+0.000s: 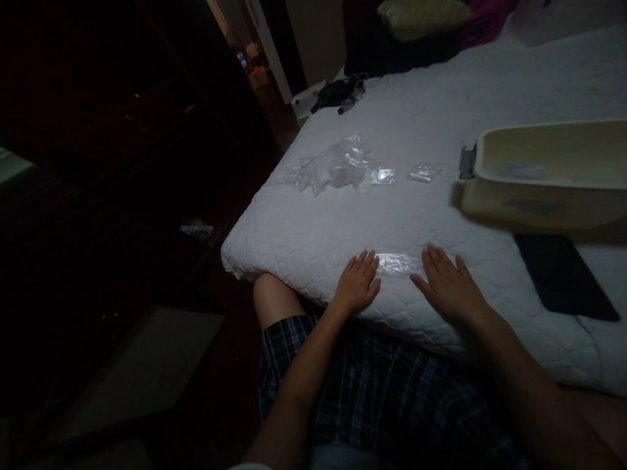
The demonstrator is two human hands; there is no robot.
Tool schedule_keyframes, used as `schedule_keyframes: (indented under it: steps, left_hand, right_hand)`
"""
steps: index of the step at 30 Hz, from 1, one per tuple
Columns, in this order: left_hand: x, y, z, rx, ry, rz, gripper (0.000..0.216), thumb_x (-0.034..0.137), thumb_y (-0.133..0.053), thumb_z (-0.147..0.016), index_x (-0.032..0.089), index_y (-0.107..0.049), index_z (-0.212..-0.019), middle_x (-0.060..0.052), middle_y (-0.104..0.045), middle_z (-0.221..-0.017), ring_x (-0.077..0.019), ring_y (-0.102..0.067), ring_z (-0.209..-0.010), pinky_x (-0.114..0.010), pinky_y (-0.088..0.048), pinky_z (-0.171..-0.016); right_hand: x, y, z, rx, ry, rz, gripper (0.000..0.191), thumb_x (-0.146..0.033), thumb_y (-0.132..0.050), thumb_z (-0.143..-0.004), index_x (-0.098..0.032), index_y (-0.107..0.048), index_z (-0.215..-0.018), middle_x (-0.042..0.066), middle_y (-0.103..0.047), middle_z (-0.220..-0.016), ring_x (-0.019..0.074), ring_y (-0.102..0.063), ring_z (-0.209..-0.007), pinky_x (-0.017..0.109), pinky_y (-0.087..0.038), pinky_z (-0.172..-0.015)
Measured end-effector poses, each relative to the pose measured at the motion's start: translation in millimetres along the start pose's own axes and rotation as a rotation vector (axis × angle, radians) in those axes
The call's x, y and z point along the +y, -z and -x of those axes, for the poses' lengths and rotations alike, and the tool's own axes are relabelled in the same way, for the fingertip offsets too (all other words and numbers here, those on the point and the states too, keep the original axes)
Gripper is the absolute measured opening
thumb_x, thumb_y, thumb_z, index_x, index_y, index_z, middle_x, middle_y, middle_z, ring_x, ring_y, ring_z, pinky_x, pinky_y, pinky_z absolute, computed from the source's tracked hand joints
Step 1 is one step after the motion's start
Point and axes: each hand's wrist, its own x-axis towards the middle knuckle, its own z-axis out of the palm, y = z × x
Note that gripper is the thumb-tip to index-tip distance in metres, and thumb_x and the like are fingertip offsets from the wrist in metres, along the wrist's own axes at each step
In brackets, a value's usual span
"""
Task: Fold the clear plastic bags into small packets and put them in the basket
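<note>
A clear plastic bag (399, 264), flattened into a strip, lies on the white quilted bed (294, 235) near its front edge. My left hand (357, 281) rests at the bag's left end, palm down with the fingers stretched out. At the right end lies my right hand (448, 281), also flat, its thumb apart from the fingers. Neither hand grips anything. Beyond them is a loose, crumpled heap of clear plastic (333, 166). To its right sit a small folded plastic packet (383, 177) and another folded packet (424, 172).
A cream plastic bin (533, 202) with a grey latch stands on the bed at the right. In front of it lies a dark flat tablet-like object (565, 274) with a cable. A small bottle (350, 102) and dark items are at the far left corner. The room is dim.
</note>
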Motion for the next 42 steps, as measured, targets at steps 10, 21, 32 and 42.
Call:
schedule_keyframes:
  steps: [10, 21, 32, 42]
  left_hand:
    - [-0.7, 1.0, 1.2, 0.007, -0.006, -0.008, 0.051, 0.032, -0.041, -0.095, 0.016, -0.036, -0.143, -0.014, -0.035, -0.153, -0.0261, -0.027, -0.145, -0.050, -0.030, -0.116]
    - [-5.9, -3.4, 2.2, 0.061, -0.037, 0.010, 0.052, 0.030, -0.041, -0.094, 0.017, -0.034, -0.144, -0.015, -0.038, -0.151, -0.0278, -0.030, -0.143, -0.054, -0.033, -0.113]
    - [-8.8, -7.2, 3.3, 0.107, -0.065, -0.089, 0.051, 0.026, -0.043, -0.094, 0.018, -0.036, -0.143, -0.013, -0.043, -0.148, -0.0274, -0.034, -0.141, -0.051, -0.038, -0.111]
    - [-9.3, -6.7, 3.1, 0.108, -0.075, -0.083, 0.052, 0.026, -0.044, -0.093, 0.018, -0.035, -0.144, -0.013, -0.042, -0.149, -0.0283, -0.034, -0.141, -0.051, -0.038, -0.111]
  right_hand:
    - [1.9, 18.4, 0.9, 0.031, 0.027, -0.077, 0.072, -0.052, -0.027, -0.095, -0.004, -0.029, -0.148, 0.021, -0.034, -0.152, 0.0286, -0.029, -0.142, 0.048, -0.022, -0.115]
    - [53.4, 82.4, 11.4, 0.248, -0.097, -0.132, 0.048, -0.037, -0.030, -0.096, -0.009, -0.062, -0.118, 0.017, -0.065, -0.120, 0.0267, -0.058, -0.113, 0.046, -0.036, -0.105]
    - [77.4, 92.6, 32.2, 0.092, -0.427, 0.055, 0.050, -0.043, -0.036, -0.092, -0.009, -0.055, -0.123, 0.021, -0.061, -0.120, 0.0336, -0.055, -0.110, 0.057, -0.033, -0.100]
    - [87.0, 74.6, 28.3, 0.058, -0.485, 0.147, 0.048, -0.044, -0.032, -0.093, -0.011, -0.060, -0.112, 0.021, -0.063, -0.109, 0.0329, -0.057, -0.100, 0.061, -0.029, -0.098]
